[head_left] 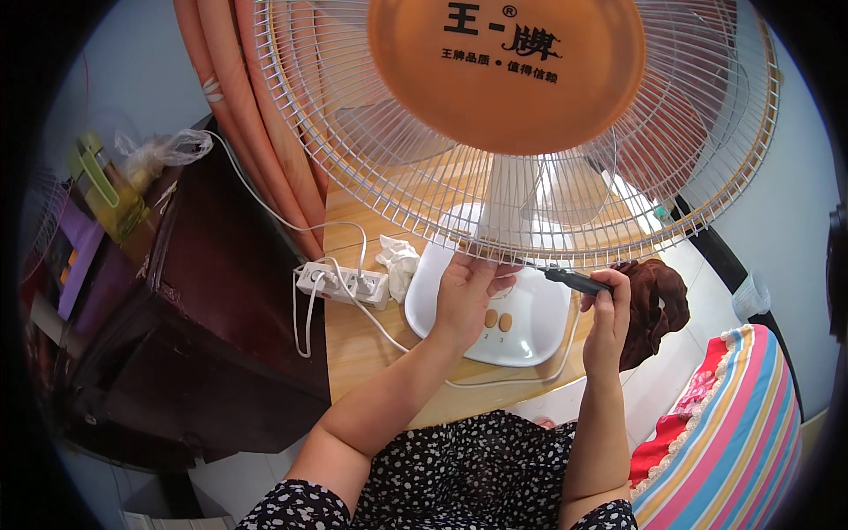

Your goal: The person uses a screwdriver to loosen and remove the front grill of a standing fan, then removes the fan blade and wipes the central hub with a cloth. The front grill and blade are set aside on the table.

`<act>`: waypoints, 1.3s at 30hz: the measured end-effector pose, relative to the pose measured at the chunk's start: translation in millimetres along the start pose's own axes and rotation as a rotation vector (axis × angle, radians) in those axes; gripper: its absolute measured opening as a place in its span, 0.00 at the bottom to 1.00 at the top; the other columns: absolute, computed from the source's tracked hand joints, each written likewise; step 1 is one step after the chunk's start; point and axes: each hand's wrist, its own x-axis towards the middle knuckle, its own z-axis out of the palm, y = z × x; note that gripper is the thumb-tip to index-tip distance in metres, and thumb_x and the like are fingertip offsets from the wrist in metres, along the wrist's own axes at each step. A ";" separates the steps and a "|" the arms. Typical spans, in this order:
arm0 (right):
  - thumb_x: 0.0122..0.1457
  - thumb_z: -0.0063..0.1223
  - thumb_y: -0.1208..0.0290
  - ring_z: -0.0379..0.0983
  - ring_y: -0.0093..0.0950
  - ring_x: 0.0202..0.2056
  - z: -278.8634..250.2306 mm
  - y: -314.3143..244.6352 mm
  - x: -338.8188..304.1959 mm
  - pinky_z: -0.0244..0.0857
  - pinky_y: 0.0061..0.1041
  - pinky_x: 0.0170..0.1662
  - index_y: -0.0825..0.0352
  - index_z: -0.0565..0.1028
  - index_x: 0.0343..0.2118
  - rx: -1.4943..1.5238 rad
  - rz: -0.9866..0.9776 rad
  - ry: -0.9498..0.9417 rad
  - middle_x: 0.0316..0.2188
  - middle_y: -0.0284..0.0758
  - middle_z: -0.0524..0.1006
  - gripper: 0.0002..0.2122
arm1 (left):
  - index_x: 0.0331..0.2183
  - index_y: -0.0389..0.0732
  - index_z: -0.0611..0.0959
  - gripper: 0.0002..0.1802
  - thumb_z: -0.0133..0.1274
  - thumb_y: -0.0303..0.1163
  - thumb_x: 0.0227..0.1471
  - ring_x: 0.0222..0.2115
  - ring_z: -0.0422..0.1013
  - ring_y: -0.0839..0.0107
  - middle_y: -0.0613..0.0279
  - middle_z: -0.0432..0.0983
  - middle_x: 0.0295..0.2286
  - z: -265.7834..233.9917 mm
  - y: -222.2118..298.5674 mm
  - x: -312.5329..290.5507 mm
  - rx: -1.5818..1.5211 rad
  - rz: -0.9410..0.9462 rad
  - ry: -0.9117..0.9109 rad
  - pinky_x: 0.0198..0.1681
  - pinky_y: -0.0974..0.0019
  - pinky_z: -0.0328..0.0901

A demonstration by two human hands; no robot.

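— What is the right hand (608,311) doing?

— Its fingers (613,291) are wrapped around the black handle of a screwdriver (576,281). The tool lies nearly level, its tip pointing left to the lower rim of the fan's white wire guard (495,237).

— And the left hand (465,299)?

— It is raised to the same stretch of rim, just left of the screwdriver's tip. The fingers curl narrowly at the guard's bottom edge; I cannot tell whether they pinch something small there or only steady the wire.

— Where does the fan stand?

— On a wooden tabletop (353,340). Its white base (530,331), with two tan round buttons (497,320) on it, sits right under both hands. The guard fills the top of the view, with a big orange disc (505,71) at its centre.

— What else is around?

— A white power strip (343,283) lies on the tabletop left of the base, with white cords looping off it. A crumpled white cloth (397,262) lies between the strip and the base. A dark brown bundle of cloth (655,305) sits just right of the right hand. Orange curtains (265,132) hang behind the tabletop, a dark wooden cabinet (203,327) stands to the left, and a striped cushion (733,433) is at the lower right.
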 end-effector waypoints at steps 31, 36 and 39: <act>0.60 0.43 0.81 0.70 0.25 0.46 8.7 2.5 -0.8 0.68 0.27 0.51 0.68 0.63 0.50 0.583 0.189 0.188 0.45 0.37 0.69 0.15 | 0.41 0.41 0.76 0.08 0.48 0.29 0.59 0.39 0.74 0.70 0.62 0.77 0.36 -21.7 4.3 7.4 -0.080 0.045 -0.063 0.39 0.69 0.71; 0.61 0.41 0.78 0.69 0.25 0.45 12.1 3.4 -5.9 0.69 0.29 0.51 0.67 0.63 0.48 0.607 0.098 0.289 0.45 0.36 0.66 0.12 | 0.40 0.41 0.77 0.08 0.50 0.31 0.58 0.38 0.74 0.71 0.63 0.77 0.38 -19.9 4.9 5.3 -0.087 0.039 -0.082 0.37 0.70 0.71; 0.63 0.37 0.72 0.67 0.23 0.41 6.5 5.7 -6.7 0.71 0.29 0.49 0.64 0.64 0.43 0.700 0.114 0.324 0.41 0.35 0.66 0.08 | 0.40 0.41 0.77 0.08 0.49 0.32 0.58 0.38 0.74 0.71 0.62 0.77 0.38 -17.5 5.8 4.3 -0.059 0.053 -0.063 0.37 0.70 0.71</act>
